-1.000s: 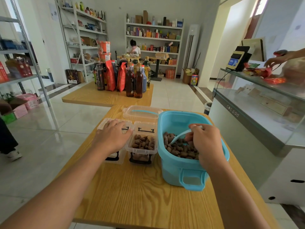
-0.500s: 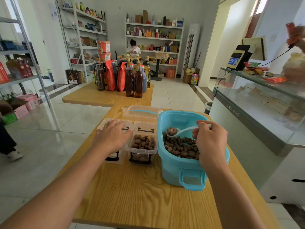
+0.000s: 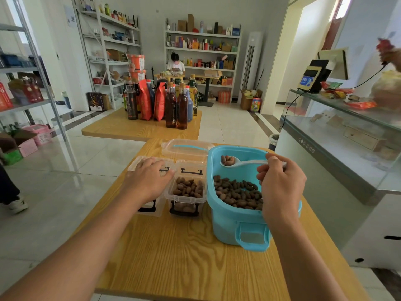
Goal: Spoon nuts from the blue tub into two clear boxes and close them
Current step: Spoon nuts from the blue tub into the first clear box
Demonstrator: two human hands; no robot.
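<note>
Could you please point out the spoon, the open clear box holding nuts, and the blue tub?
spoon [image 3: 227,161]: head view, on its loaded bowl.
open clear box [image 3: 186,199]: head view, on its near wall.
blue tub [image 3: 225,224]: head view, on its near outer wall.

Loaded spoon [image 3: 235,162] above blue tub [image 3: 230,222]

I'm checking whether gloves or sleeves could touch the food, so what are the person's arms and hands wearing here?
Nothing is worn on either one. The left hand and right hand are bare, with no gloves, rings, watch or wristband visible. Both forearms are uncovered all the way to the bottom edge of the head view, so no sleeve shows. No marks or bandages can be seen on them.
</note>
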